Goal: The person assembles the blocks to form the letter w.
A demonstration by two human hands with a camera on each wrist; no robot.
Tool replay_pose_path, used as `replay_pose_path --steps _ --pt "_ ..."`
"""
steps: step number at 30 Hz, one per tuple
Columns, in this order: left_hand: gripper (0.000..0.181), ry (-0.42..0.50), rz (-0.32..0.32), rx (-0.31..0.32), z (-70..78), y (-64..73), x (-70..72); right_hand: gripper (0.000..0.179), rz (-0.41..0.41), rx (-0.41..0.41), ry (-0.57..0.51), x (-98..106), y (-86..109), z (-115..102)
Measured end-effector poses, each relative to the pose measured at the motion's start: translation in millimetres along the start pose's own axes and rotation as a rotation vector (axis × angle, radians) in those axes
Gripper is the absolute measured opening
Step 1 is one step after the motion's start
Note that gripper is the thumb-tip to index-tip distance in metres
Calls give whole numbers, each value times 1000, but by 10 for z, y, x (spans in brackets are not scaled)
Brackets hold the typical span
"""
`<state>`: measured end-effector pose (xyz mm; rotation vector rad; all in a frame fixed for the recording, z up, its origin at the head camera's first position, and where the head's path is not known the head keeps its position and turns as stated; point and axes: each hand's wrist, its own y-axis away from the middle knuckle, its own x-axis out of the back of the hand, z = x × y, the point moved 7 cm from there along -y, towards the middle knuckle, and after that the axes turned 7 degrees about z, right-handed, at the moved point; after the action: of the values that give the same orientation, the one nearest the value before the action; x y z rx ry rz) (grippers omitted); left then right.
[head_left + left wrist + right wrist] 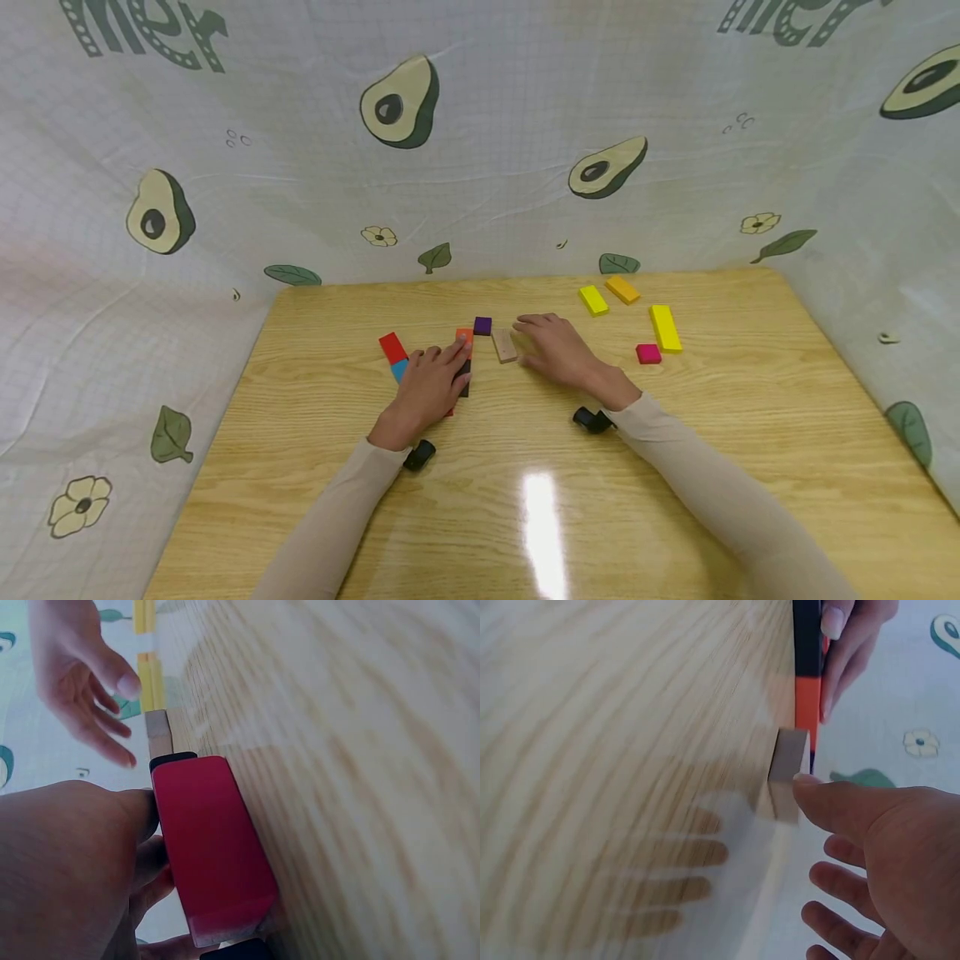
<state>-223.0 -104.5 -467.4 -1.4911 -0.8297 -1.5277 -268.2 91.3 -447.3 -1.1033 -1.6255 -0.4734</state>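
My left hand [426, 387] rests over a group of coloured blocks, its index finger touching an orange block [467, 332] and its thumb beside a black block [465, 387]. Partly under that hand lie a blue block [399, 370] and a red block [392, 347]. Close up in the left wrist view is another red block [214, 847]. My right hand [558, 350] hovers with spread, relaxed fingers just right of a plain wooden block [505, 346]; it grips nothing. A dark purple block [483, 325] sits at the orange block's far right corner.
To the right lie a short yellow block [593, 301], an orange-yellow block [622, 289], a long yellow block [665, 329] and a pink block [648, 354]. A patterned cloth [495, 167] hangs behind the wooden table [480, 517]. Black wrist devices [592, 420] are beneath both wrists.
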Motion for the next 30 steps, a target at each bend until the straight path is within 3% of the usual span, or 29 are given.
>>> replay_pose_path --steps 17,30 --pt "55 5 7 9 -1 21 20 58 57 -109 13 323 287 700" --pt "56 16 5 7 8 10 18 60 46 -175 86 528 333 1116"
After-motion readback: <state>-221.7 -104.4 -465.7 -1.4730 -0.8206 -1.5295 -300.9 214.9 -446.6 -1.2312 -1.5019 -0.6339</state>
